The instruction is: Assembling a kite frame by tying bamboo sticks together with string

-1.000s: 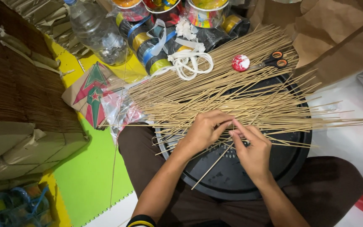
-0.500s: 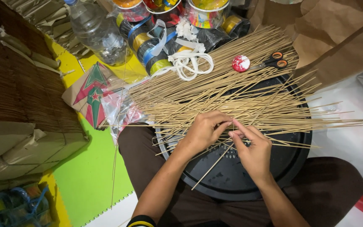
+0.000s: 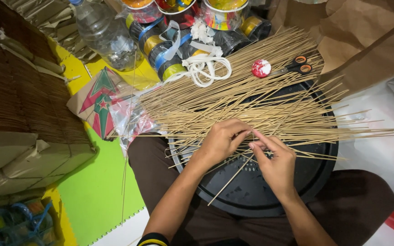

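Note:
A wide pile of thin bamboo sticks point(image 3: 261, 102) lies fanned across a round black tray point(image 3: 315, 168) on my lap. My left hand point(image 3: 222, 141) rests on the near edge of the pile, its fingers curled around sticks. My right hand point(image 3: 277, 161) sits just to its right, fingertips meeting the left hand's, pinching one stick point(image 3: 226, 184) that slants down to the left over the tray. A black and yellow wristband point(image 3: 153, 239) is on my left forearm.
Orange-handled scissors point(image 3: 297, 67), a red and white round cap point(image 3: 261, 68) and a white cord coil point(image 3: 206, 68) lie beyond the sticks. Tape rolls point(image 3: 160, 45), a plastic bottle point(image 3: 103, 34), a folded paper kite point(image 3: 99, 100), brown paper point(image 3: 365, 41) and woven mats point(image 3: 14, 95) surround me.
Hardly anything differs; both hands stay together at the near edge of the stick pile, with only small finger movement.

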